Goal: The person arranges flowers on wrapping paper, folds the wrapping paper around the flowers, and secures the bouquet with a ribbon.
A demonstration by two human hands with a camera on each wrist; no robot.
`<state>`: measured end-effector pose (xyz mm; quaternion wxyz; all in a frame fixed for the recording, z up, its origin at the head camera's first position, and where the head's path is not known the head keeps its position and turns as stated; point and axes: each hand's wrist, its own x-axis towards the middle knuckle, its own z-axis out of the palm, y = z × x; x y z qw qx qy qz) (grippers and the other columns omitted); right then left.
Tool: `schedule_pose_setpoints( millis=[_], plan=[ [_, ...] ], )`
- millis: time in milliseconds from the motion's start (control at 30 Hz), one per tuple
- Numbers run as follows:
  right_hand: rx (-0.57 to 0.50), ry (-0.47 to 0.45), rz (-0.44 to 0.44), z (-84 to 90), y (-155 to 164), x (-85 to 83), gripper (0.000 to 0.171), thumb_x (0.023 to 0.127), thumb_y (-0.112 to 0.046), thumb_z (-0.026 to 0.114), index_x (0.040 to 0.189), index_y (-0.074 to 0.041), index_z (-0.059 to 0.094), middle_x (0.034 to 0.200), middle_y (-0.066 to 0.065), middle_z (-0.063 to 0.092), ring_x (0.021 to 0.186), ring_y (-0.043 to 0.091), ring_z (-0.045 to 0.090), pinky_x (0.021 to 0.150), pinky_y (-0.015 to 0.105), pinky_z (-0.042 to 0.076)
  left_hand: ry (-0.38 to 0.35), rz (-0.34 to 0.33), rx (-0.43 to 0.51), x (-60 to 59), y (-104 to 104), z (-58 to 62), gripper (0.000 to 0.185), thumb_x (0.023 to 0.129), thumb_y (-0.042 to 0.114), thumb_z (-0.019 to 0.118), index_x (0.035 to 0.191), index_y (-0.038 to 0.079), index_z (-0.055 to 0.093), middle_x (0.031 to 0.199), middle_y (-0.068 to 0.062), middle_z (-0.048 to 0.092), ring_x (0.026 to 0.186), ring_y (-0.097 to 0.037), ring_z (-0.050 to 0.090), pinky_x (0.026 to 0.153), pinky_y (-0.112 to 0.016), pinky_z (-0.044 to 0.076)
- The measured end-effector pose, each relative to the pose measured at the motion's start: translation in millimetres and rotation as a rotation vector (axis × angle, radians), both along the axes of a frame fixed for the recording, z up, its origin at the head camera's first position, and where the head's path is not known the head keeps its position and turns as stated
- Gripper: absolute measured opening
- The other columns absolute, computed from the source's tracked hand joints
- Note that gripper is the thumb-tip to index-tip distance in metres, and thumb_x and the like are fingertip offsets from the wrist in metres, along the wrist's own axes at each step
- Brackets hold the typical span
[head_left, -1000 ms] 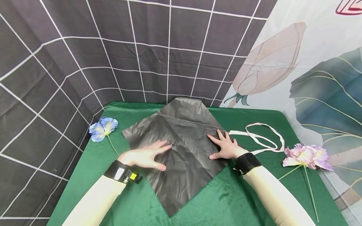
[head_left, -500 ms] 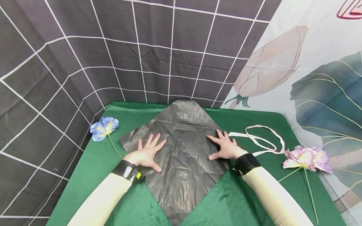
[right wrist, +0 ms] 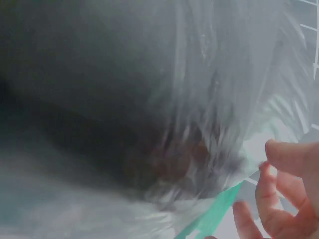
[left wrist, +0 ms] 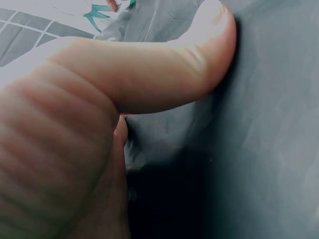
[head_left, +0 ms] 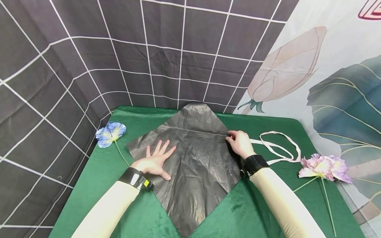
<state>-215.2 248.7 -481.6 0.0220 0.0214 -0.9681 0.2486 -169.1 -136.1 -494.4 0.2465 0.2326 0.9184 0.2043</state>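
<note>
A thin grey plastic sheet (head_left: 196,155) lies corner-up like a diamond on the green velvet table (head_left: 256,211). My left hand (head_left: 156,158) rests flat on its left part with the fingers spread. In the left wrist view its thumb (left wrist: 149,69) presses on the grey sheet (left wrist: 269,149). My right hand (head_left: 239,142) sits at the sheet's right corner with curled fingers that pinch the edge. In the right wrist view the sheet (right wrist: 149,99) rises close to the camera, blurred, and the curled fingers (right wrist: 286,159) show at the lower right.
A blue artificial flower (head_left: 110,134) lies at the table's left edge. A white ribbon (head_left: 276,148) loops just right of my right hand, and a pink flower (head_left: 322,165) with long stems lies beyond it. Cloth backdrops (head_left: 148,49) close in the back and left.
My left hand slid left across the sheet and spread its fingers. My right hand left its flat hold, moved up to the sheet's right corner and curled its fingers on the edge.
</note>
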Motion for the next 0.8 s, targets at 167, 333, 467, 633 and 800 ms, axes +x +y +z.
schedule_pose_setpoints(
  millis=[167,333,467,633,800],
  plan=[
    [0.007,-0.089,0.022,-3.6,-1.2,-3.4,0.057,0.101,-0.021,0.061,0.151,0.000,0.042,0.146,0.030,0.048,0.139,0.049,0.040,0.117,0.060,0.030,-0.010,0.000,0.006,0.6,-0.4,-1.5,0.128,0.065,0.042,0.092,0.164,0.025,0.012,0.171,-0.009,-0.014,0.156,-0.040,-0.020,0.112,-0.077,-0.017],
    [0.009,-0.114,0.010,-9.1,-4.2,-9.5,0.061,0.102,-0.019,0.058,0.156,-0.003,0.034,0.139,0.029,0.055,0.136,0.048,0.045,0.114,0.060,0.036,-0.017,-0.010,0.010,0.7,0.0,-2.9,0.129,0.066,0.044,0.091,0.164,0.026,0.010,0.171,-0.009,-0.015,0.156,-0.040,-0.020,0.112,-0.077,-0.017],
    [0.015,-0.004,-0.001,-11.2,-7.1,-12.9,0.041,0.099,-0.014,0.061,0.138,-0.001,0.058,0.116,0.026,0.065,0.113,0.044,0.060,0.099,0.057,0.047,-0.012,-0.013,0.001,-0.4,-0.1,-0.7,0.128,0.066,0.044,0.091,0.164,0.025,0.010,0.171,-0.009,-0.015,0.156,-0.040,-0.020,0.112,-0.078,-0.017],
    [0.014,0.066,-0.033,-9.3,-8.2,-12.2,0.021,0.098,-0.015,0.064,0.114,-0.006,0.072,0.108,0.023,0.068,0.106,0.042,0.062,0.093,0.057,0.049,-0.016,-0.011,-0.014,-1.7,0.0,2.7,0.129,0.067,0.045,0.091,0.164,0.025,0.009,0.171,-0.009,-0.015,0.156,-0.040,-0.020,0.112,-0.078,-0.016],
    [-0.002,0.078,-0.103,-6.8,-7.7,-13.5,0.022,0.099,-0.019,0.063,0.117,-0.011,0.072,0.113,0.019,0.068,0.109,0.041,0.062,0.091,0.060,0.049,-0.026,-0.011,-0.014,-3.4,1.0,1.2,0.128,0.068,0.047,0.090,0.164,0.026,0.009,0.171,-0.008,-0.016,0.156,-0.039,-0.021,0.112,-0.077,-0.017]
  ],
)
